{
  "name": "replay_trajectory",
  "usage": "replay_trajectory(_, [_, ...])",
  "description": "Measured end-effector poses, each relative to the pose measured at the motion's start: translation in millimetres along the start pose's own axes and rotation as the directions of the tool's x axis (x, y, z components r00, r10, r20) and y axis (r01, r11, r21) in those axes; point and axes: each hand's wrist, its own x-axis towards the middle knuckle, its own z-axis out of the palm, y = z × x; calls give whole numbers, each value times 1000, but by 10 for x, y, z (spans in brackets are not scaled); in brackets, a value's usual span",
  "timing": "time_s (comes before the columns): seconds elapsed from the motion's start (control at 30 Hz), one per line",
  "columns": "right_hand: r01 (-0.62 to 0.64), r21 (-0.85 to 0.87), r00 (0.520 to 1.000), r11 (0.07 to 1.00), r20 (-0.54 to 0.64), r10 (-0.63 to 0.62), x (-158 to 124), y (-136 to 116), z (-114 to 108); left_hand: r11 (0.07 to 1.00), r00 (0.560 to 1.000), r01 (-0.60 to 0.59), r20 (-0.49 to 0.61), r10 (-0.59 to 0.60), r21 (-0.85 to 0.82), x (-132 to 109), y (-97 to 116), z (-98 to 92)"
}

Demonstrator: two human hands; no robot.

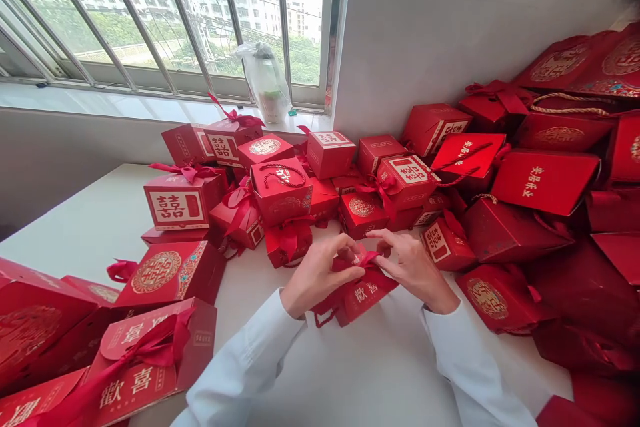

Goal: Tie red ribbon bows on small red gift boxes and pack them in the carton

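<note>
Down at the head view, I have both hands meeting over one red box (367, 293), in the middle near the front of the table (345, 373), and its side reads 歡喜 in pale characters. My left hand (320, 273) curls in with thumb and forefinger at the red ribbon (369, 257) on top; my right hand (417, 270) comes from the other side, fingers bent around the same spot. How tightly either one grips, I can't tell. Over to the left, a ribboned carton (163, 377) carries 歡喜 as well, and behind it a cube-shaped box (176, 207) shows a bold 囍 on a white label. Across to the right, on the heap, a glossy red package (545, 180) spells 安居乐业 down its face.
</note>
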Motion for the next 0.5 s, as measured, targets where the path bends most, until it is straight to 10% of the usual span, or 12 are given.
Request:
replay_trajectory(0.17, [21,315,997,949,64,-43,-31,-55,-236,992,991,119,51,-121,38,-42,-51,-239])
replay_trajectory(0.5, [221,119,970,968,80,-232,-63,-365,-101,977,969,200,132,-209,73,-21,-85,-280])
